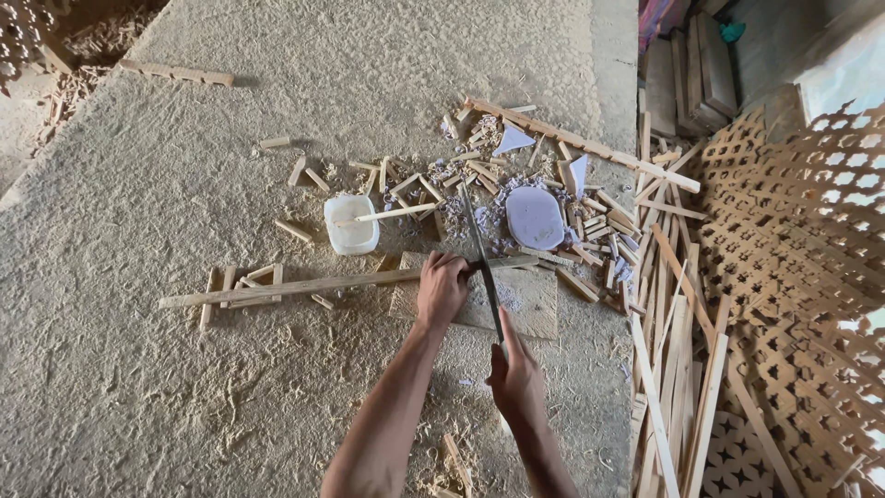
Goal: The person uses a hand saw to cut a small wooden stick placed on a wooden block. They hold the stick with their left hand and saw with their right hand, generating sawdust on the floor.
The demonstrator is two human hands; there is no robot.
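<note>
A long wooden strip (350, 282), running left to right across a flat board (525, 300), is pinned by the closed left hand (442, 290), while a narrow saw blade (481, 258), lying crosswise to it, is gripped by the nearer right hand (514, 376).

Surface (184, 277): rough, matt, coarse fibrous look, pale grey-tan. Long strip (304, 286) under left hand (441, 290): raw pale wood, unfinished, matt. Board (530, 304) beneath: flat wood, dusty w/ shavings. Saw blade (481, 258) held by right hand (514, 373): thin dark metal, dull sheen. Tub (350, 235): white plastic, smooth, slightly glossy. Oval lid (535, 219): smooth plastic, whitish. Offcuts (590, 249): bare wood, rough-cut ends. Lattice panels (784, 240): carved bare wood, matt.
</note>
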